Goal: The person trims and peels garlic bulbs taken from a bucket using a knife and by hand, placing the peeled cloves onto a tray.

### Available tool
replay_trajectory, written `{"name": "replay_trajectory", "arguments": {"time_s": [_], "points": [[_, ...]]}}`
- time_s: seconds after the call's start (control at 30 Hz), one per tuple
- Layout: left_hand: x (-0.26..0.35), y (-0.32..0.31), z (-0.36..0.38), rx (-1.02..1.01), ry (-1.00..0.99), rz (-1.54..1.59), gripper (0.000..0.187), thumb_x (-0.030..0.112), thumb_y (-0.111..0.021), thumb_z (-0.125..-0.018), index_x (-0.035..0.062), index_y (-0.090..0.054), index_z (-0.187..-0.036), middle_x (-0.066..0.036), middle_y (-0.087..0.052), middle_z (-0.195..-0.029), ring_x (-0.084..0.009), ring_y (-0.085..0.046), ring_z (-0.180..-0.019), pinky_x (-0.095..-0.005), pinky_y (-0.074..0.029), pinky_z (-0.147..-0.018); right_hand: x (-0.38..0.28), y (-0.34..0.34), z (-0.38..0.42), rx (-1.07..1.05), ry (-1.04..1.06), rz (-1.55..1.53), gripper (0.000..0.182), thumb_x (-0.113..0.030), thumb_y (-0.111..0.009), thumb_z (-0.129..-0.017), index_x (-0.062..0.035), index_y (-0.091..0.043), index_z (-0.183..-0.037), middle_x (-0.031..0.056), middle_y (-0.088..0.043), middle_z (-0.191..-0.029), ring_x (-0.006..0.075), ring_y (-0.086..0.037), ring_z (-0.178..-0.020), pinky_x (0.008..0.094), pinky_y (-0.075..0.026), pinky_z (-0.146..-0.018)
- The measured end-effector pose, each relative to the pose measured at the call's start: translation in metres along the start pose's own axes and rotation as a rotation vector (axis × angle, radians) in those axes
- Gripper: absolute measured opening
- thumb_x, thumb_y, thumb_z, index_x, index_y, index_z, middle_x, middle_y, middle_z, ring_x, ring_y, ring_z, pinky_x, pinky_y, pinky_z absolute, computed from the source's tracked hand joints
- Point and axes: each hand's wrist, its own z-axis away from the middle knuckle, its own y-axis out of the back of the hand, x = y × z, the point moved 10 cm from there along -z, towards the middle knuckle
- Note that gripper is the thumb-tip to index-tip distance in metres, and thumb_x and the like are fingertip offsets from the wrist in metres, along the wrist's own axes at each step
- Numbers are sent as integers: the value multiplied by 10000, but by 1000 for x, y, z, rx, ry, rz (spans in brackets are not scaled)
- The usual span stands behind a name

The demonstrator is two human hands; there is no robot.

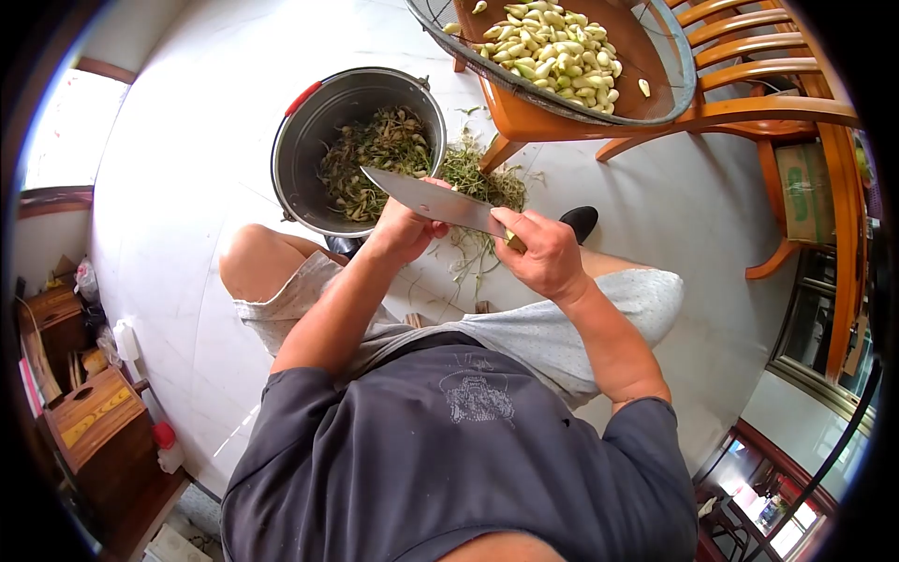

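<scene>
My right hand (544,255) is wrapped round the handle of a broad knife (429,199). Its blade points left across the front of my left hand (408,228). The left hand's fingers are closed behind and below the blade, and what they hold is hidden. Beyond both hands stands a metal bucket (285,181) with a red grip on its handle. Green and brown plant trimmings (370,159) lie inside it. More stalks and roots (482,178) are heaped on the floor beside the bucket, close past the knife.
At the top, a round mesh basket (655,94) of pale, peeled bulbs (552,47) rests on a wooden chair (524,117). Another wooden chair (787,112) stands to the right. A dark shoe (581,221) is near my right hand. Wooden boxes (94,412) stand at the left.
</scene>
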Motion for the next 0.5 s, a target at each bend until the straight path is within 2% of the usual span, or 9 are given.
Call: {"name": "replay_trajectory", "arguments": {"time_s": [0.17,0.27,0.5], "points": [[-9,0,0,46,55,23,144,207,-614,-878,88,-578,-950,3,-582,-764,-89,-508,-597,-242,-382,-501,2,-5,-3,-16,6,40,364,-114,-684,-687,-83,-623,-1044,67,-582,-699,254,-595,-611,360,-481,-537],[-14,2,-1,60,75,50,136,216,-602,-886,96,-579,-947,9,-579,-758,-81,-495,-598,-235,-372,-509,4,-7,-2,27,44,22,381,-51,-709,-677,-78,-616,-1046,74,-541,-643,250,-552,-540,341,-457,-491],[-22,6,-3,65,123,104,121,217,-585,-894,108,-583,-947,7,-581,-764,-79,-493,-605,-224,-356,-510,6,-10,-2,-8,22,60,389,-50,-713,-670,-78,-618,-1046,71,-547,-645,247,-554,-542,341,-457,-491]]}}
